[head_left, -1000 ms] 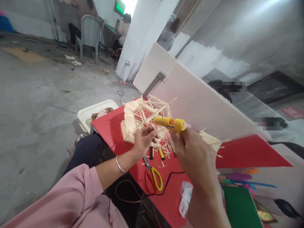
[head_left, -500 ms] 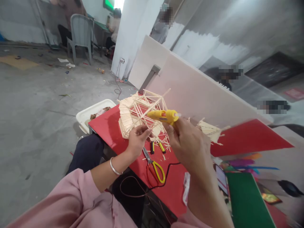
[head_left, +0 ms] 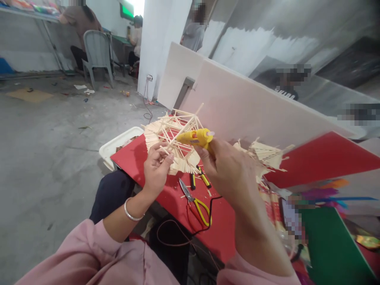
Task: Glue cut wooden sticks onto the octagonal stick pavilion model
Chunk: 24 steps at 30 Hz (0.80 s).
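Note:
My right hand (head_left: 227, 166) is closed around a yellow glue gun (head_left: 194, 136), whose nozzle points left. My left hand (head_left: 157, 168) pinches a short, thin wooden stick (head_left: 165, 150) between thumb and fingers, just below the nozzle. Behind both hands stands a model built of pale wooden sticks (head_left: 181, 114), with a frame of crossing sticks above a fanned, slatted part. The glue gun and my left hand hide some of it. I cannot tell whether the nozzle touches the stick or the model.
Pliers (head_left: 197, 209) with red and yellow handles lie on the red table (head_left: 221, 237), near two black-and-yellow tools (head_left: 204, 178). Another stick piece (head_left: 267, 154) is at the right. A white board (head_left: 237, 107) stands behind. A white tub (head_left: 108, 148) sits left. Several people are farther off.
My left hand has moved left and slightly up, and the stick in its pinch now shows. The glue gun has shifted slightly left and up in view. The camera view has turned slightly.

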Each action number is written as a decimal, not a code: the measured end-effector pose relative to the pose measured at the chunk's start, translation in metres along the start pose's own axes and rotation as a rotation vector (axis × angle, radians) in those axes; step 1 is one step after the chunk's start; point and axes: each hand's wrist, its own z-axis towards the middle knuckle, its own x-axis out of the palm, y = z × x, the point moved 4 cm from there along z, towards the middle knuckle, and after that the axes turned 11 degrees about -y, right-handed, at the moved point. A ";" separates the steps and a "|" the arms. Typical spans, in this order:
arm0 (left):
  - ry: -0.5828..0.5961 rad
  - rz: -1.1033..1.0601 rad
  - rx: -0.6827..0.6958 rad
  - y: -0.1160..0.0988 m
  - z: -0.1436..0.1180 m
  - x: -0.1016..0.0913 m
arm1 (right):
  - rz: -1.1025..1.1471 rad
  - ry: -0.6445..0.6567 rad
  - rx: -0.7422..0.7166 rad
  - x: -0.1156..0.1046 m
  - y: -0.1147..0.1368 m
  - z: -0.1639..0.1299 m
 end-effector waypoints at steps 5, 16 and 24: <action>0.078 -0.050 -0.046 -0.008 -0.007 -0.001 | -0.008 -0.003 -0.007 0.000 0.000 0.000; 0.314 0.437 0.256 -0.030 0.055 -0.007 | -0.030 0.068 0.024 0.003 -0.004 0.000; 0.363 0.450 0.280 -0.024 0.050 -0.004 | -0.005 0.030 0.010 0.004 -0.005 -0.002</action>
